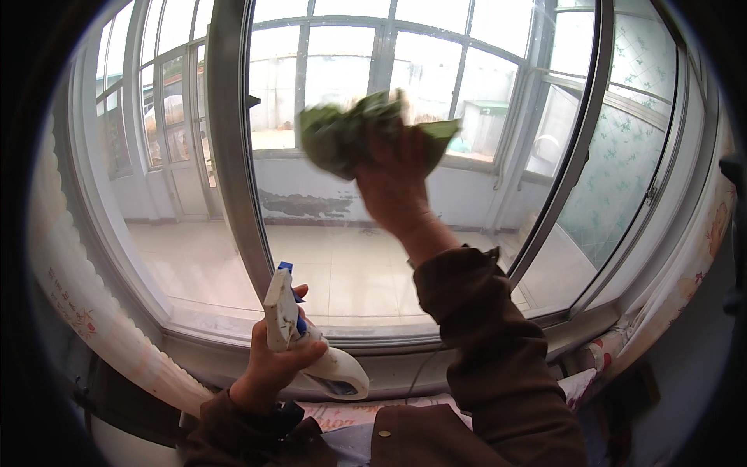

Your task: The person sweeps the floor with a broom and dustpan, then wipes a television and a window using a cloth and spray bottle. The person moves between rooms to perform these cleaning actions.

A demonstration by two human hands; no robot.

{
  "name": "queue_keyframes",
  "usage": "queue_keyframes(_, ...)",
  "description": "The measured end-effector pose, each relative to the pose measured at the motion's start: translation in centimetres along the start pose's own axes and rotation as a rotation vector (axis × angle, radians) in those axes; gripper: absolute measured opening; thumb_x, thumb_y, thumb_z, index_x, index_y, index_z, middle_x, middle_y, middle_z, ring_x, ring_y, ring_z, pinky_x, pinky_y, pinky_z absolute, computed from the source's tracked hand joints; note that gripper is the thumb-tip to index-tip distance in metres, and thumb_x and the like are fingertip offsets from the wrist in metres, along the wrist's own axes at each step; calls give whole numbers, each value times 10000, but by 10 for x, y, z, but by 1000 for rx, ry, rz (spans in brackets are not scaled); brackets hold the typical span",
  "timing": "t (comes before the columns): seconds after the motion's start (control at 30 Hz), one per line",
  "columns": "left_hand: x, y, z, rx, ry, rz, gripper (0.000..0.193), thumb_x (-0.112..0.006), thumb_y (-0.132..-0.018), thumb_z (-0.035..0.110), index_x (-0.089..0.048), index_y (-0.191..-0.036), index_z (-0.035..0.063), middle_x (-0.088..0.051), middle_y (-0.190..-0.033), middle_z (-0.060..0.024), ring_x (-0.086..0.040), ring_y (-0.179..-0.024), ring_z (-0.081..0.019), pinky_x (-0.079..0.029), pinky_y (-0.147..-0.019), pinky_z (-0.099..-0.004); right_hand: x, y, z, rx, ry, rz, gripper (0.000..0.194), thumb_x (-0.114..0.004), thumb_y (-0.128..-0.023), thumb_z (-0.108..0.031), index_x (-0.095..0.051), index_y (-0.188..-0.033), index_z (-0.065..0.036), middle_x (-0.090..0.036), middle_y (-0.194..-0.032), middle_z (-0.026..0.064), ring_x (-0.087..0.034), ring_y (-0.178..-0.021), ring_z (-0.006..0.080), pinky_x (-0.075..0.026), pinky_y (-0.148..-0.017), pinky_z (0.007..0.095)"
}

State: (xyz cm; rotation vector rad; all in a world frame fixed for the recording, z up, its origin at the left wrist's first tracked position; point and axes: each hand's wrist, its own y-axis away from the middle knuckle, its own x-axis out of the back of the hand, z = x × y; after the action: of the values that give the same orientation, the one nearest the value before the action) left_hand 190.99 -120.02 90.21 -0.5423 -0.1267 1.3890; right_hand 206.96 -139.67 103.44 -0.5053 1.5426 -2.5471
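My left hand is wrapped around the neck of a white plastic spray bottle with a blue trigger and nozzle, low in front of the window's left frame post. My right hand reaches up and presses a crumpled green cloth against or close to the window pane; whether it touches the glass cannot be told. Cloth and fingers are blurred. The fingertips are partly hidden in the cloth's folds.
Metal window frame posts stand left and right of the pane. A pale patterned curtain hangs at the left, another curtain at the right. A pink printed fabric lies below the sill. Beyond the glass is a tiled, glazed room.
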Motion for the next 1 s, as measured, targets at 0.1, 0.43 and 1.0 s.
queue_keyframes(0.1,1,7,16,32,-39,27,829,-750,-626,5,-306,-1325,-39,-474,-969,-39,-600,-774,-153,-523,-722,-288,6,7,-37,206,-199,-376,304,-640,-744,-185,-668,-1024,-300,-494,-1234,-96,-270,-1353,271,-260,-1073,492)
queue_keyframes(0.43,-17,-2,57,-1,-151,26,577,-748,-690,117,-482,-1168,-66,-450,-1288,-133,-471,-1065,-157,-392,-924,-312,57,-49,222,-484,366,212,440,-499,-883,-391,-504,-1251,-151,-459,-1314,160,-408,-1224,359,-343,-956,543)
queue_keyframes(1.0,-34,17,58,21,-152,121,691,-750,-705,149,-423,-1285,-37,-527,-1137,-105,-535,-970,-149,-434,-874,-297,23,-16,9,212,-114,-118,274,-589,-746,-116,-668,-998,-190,-511,-1212,21,-346,-1299,354,-346,-978,519)
